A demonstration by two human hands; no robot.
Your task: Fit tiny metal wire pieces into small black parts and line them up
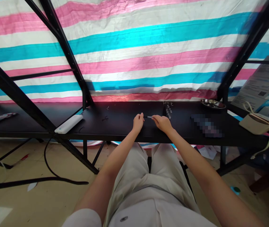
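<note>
Just above the front part of the black table [122, 127], my left hand [138, 123] and my right hand [164, 124] hold a thin black stick with a silver section [148, 117] between them. The left fingers are closed around its dark end, and the right fingers pinch the silver end. Its exact kind is too small to make out. Right behind my right hand stands a dark strip with a row of small pale, shiny pieces [168, 112], partly covered by the hand. Thin dark scraps [105, 118] lie left of my left hand.
A white oblong device [68, 124] lies left beside a slanted black frame post [69, 60]. A shiny metal dish [213, 103] is at the back right, with a blurred flat object [206, 126] nearer. A beige bag [254, 123] and boxes [260, 82] are far right.
</note>
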